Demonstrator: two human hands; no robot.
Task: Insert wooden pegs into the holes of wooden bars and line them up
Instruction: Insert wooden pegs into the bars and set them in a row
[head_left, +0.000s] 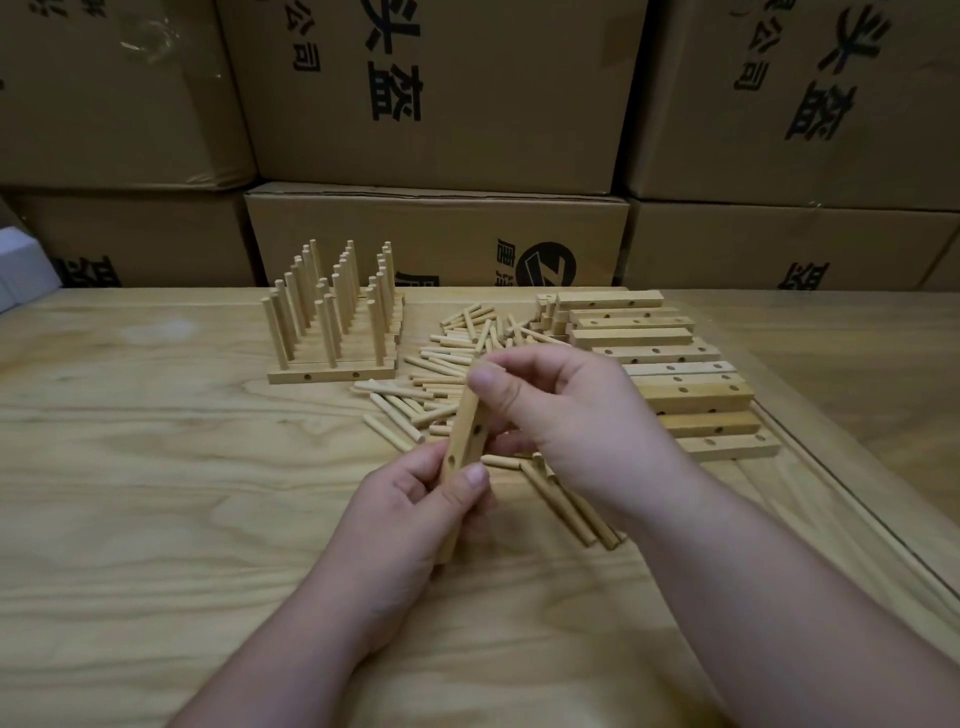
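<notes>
Both hands hold one wooden bar nearly upright above the table, with two holes showing on its side. My left hand grips its lower end; my right hand pinches its upper end with thumb and fingers. Behind it lies a loose heap of wooden pegs. Finished bars with upright pegs stand lined up at the back left. A stack of bare bars lies at the right.
The work goes on over a light wooden table. Stacked cardboard boxes fill the background right behind it. Several pegs lie under my right wrist. A white object shows at the far left edge.
</notes>
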